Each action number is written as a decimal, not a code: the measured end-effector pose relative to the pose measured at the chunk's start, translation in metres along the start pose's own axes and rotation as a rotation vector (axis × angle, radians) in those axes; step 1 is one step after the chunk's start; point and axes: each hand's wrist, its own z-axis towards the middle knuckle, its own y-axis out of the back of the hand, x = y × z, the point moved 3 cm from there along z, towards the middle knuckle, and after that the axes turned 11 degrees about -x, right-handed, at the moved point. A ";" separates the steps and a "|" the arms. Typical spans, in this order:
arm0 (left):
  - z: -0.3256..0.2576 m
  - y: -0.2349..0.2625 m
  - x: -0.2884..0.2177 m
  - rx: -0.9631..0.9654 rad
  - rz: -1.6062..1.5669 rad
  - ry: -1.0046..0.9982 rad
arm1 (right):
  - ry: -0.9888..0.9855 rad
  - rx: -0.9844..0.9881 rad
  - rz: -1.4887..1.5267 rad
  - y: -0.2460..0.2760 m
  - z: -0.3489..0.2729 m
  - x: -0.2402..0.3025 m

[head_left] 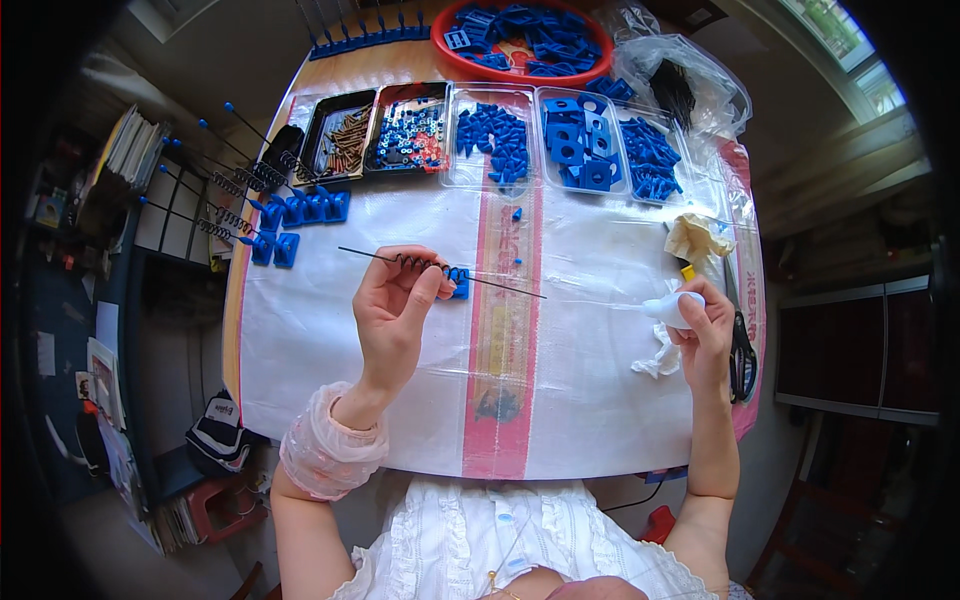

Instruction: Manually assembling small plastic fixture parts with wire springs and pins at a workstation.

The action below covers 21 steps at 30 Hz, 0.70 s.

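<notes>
A thin black rod (440, 272) sits at centre frame, held level above the surface (330, 340) by the left hand (395, 305). The grip is clenched on the rod near its middle, thumb over the top. A dark spring (408, 262) is threaded on it, and a small blue piece (458, 281) sits just right of the thumb. Holding it raised and level likely keeps both parts from sliding off and leaves the right end free.

The right hand (700, 325), at right of centre, grasps a white bottle (668, 308) with its tip pointing left toward the rod's free end, probably so it can be brought to the rod. White crumpled tissue (660, 358) lies just below that hand, and scissors (741, 345) lie at its right, near the edge.

At left of the frame, about five more rods (215, 190) with springs and blue tips fan out, lying in a row beside a group of blue blocks (305, 210), which looks like a pile of finished ones kept apart.

Along the top stand five trays (500, 135): one of brown pieces, one of mixed blue and red bits, three of blue parts, sorted by kind within reach. Behind them is one red bowl (470, 65) of blue parts and a clear bag (690, 85) at upper right
</notes>
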 end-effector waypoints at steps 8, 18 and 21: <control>0.001 0.002 0.001 0.007 -0.016 0.006 | 0.005 -0.005 -0.033 -0.001 0.000 0.000; -0.001 0.000 -0.002 0.000 0.003 0.005 | -0.005 -0.021 -0.027 -0.003 -0.001 0.000; -0.001 0.000 -0.002 0.000 -0.003 0.003 | 0.003 -0.022 -0.030 -0.002 -0.001 -0.001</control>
